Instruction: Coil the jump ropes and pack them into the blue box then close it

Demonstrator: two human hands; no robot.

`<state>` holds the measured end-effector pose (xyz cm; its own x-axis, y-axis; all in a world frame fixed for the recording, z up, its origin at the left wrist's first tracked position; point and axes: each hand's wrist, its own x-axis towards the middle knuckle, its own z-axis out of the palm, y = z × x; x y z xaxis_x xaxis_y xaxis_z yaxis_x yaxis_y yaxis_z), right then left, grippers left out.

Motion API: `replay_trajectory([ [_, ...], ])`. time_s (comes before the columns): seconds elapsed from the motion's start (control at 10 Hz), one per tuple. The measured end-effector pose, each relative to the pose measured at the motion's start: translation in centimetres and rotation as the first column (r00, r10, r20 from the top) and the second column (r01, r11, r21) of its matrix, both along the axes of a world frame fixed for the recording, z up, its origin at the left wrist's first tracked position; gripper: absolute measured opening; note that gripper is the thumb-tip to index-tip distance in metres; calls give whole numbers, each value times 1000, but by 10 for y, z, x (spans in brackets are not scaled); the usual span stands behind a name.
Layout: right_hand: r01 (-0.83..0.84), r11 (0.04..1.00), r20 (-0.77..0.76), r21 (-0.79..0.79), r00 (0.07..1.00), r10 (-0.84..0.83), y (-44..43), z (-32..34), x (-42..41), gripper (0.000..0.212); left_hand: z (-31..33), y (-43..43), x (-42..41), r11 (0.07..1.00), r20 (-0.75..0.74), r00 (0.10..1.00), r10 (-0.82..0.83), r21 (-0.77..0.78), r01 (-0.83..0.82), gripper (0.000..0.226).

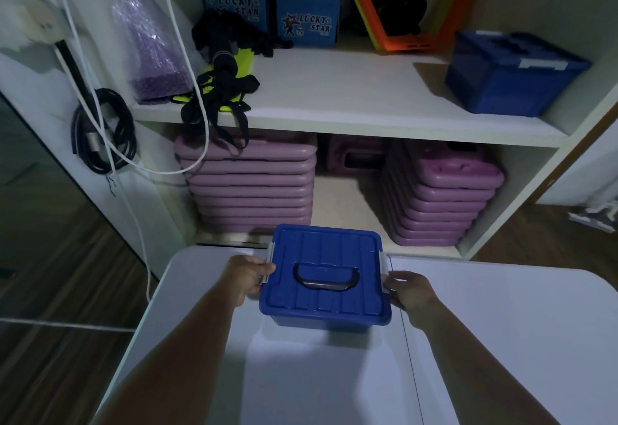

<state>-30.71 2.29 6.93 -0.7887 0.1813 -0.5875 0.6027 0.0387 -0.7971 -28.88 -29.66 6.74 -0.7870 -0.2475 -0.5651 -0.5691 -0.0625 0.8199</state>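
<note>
box: blue plastic lidded box (pixel 334 247), lid on, sat on white table (pixel 508 331)
left hand (pixel 249 279): fingers curled round its left edge
right hand (pixel 409 290): gripping the right edge

Left hand (pixel 249 275) and right hand (pixel 409 294) were bare, left forearm (pixel 187 351) and right forearm (pixel 475 357) likewise bare up to the frame's lower edge, all seen in dim bluish light.

A white shelf unit (pixel 334 100) stands behind the desk (pixel 301 384). On its upper shelf are two blue "Lucky Star" cartons (pixel 306 13), an orange-and-yellow frame (pixel 406 41), a blue lidded storage bin (pixel 508 80), a purple bubble-wrapped bundle (pixel 150 50) and tangled black straps (pixel 224 90). Below sit two stacks of purple plastic boards (pixel 250 187). A coiled black cable (pixel 103 133) hangs at the left side.
</note>
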Motion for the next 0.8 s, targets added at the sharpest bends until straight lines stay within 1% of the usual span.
replay_trajectory([
  [0.1, -43, 992, -23, 120, 999, 47, -4, -6, -1, 23, -5, 2, -4, 997, -1, 1000, -9, -70, 9, 25],
  [0.2, -56, 982, -21, 179, 998, 61, -8, -8, -3, 16, -8, 2, -7, 991, 12, 1000, -27, -132, 28, 26],
  [0.3, -56, 979, -32, 198, 997, 64, -6, -8, -2, 15, -9, 3, -10, 980, 26, 998, -53, -190, 57, 20],
  [0.4, -59, 972, -54, 229, 996, 74, -8, -7, 1, 15, -12, 5, -9, 960, 34, 997, -75, -267, 81, 27],
  [0.5, -64, 962, -59, 266, 995, 83, -12, -2, 2, 12, -14, 7, -4, 965, 40, 997, -65, -252, 73, 33],
  [0.7, -83, 935, -66, 346, 991, 112, -18, 2, 7, 12, -16, 9, 8, 931, -52, 995, -91, -359, 66, 31],
  [0.8, -35, 925, -134, 379, 987, 93, -21, 0, 24, 19, -21, 10, 28, 903, -99, 989, -108, -425, 57, 27],
])
